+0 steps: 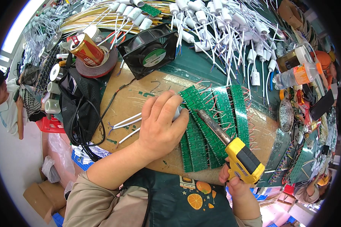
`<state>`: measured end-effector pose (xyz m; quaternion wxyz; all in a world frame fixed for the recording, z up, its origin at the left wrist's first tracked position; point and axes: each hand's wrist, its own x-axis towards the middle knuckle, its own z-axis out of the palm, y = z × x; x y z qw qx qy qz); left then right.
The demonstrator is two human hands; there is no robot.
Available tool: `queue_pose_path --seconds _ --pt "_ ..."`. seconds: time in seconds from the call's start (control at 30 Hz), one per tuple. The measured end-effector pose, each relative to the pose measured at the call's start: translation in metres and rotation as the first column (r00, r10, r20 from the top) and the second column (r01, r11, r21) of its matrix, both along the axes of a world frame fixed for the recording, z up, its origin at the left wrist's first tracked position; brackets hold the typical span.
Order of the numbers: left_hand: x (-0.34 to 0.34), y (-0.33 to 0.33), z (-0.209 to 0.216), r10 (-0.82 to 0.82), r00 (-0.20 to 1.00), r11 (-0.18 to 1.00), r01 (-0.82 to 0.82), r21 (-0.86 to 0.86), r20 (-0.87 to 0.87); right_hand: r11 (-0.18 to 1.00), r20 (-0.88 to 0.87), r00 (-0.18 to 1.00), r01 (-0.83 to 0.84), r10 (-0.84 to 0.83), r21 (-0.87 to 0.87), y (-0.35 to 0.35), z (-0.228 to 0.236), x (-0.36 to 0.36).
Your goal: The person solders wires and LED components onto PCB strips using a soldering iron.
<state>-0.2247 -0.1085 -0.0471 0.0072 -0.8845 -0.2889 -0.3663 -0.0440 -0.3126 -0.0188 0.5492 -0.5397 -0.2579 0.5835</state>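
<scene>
Head view, left to right: a black mesh bag [79, 102] with dark cables lies at the left edge of the brown board [140, 98] that covers the surface, and a few white wires [125, 122] run from it toward the left hand [161, 125]. That hand is curled, palm down, fingers closed around a small white plug [177, 112] which it presses against the near end of the green circuit strips [212, 121]. The strips lie side by side in a fan just right of the left hand, their long axes running from the far side of the board toward the person, with thin red wires sticking out along their edges. Farther right and nearer the body, the right hand [235, 181] is closed around the yellow and black handle of a soldering iron [231, 145]. The iron's long axis slants up and to the left, so its dark tip lies over the strips and points toward the left hand's fingers; the tip is near the plug but I cannot tell whether it touches. The left hand is the nearer one to the joint. Behind the board stands a black fan [149, 49].
</scene>
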Motion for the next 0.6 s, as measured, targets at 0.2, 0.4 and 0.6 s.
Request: queue_pose_path --seconds 0.2,0.4,0.6 --pt "0.0 -0.001 0.002 0.014 1.0 1.0 -0.014 0.001 -0.012 1.0 0.004 1.0 -0.003 0.003 0.006 -0.003 -0.004 0.001" --pt "0.002 -0.003 0.005 0.021 0.999 1.0 -0.021 -0.015 -0.027 0.999 -0.016 1.0 0.002 -0.003 -0.042 -0.006 -0.01 0.0" --pt "0.003 -0.002 0.003 0.019 0.999 1.0 -0.019 -0.013 -0.034 0.998 0.003 1.0 -0.001 0.001 -0.063 -0.012 -0.018 0.003"
